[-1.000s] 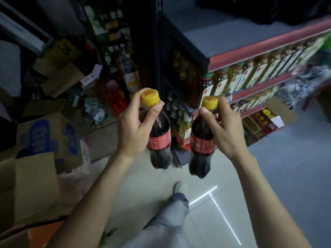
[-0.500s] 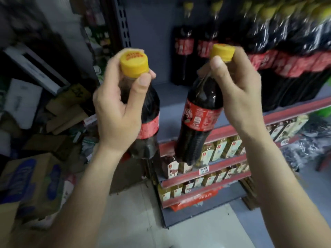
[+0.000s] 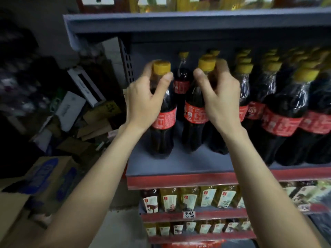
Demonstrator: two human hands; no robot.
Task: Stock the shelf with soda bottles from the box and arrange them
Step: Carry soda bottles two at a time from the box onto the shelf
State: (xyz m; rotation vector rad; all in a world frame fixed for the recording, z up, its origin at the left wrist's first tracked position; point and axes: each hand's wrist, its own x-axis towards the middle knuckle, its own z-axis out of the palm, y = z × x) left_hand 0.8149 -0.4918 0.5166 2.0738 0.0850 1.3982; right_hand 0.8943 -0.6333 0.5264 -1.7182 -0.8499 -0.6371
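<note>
My left hand [image 3: 143, 102] grips the neck of a dark soda bottle [image 3: 162, 129] with a yellow cap and red label. My right hand [image 3: 219, 101] grips the neck of a second, matching bottle [image 3: 194, 122]. Both bottles are upright at the left end of the grey shelf [image 3: 179, 165], their bases at or just above its surface. A row of the same soda bottles [image 3: 283, 120] fills the shelf to the right, and one more bottle [image 3: 181, 81] stands behind, between my hands.
Yellow-liquid bottles [image 3: 189, 199] line the lower shelves with red edges. A cardboard box with blue print [image 3: 48, 183] stands on the floor at the left, with loose cartons and clutter [image 3: 86, 119] behind it. Another shelf board [image 3: 179, 22] hangs above the sodas.
Both hands carried the two bottles up from floor level and forward onto the left end of the soda shelf. The view rose from the floor to the shelf.
</note>
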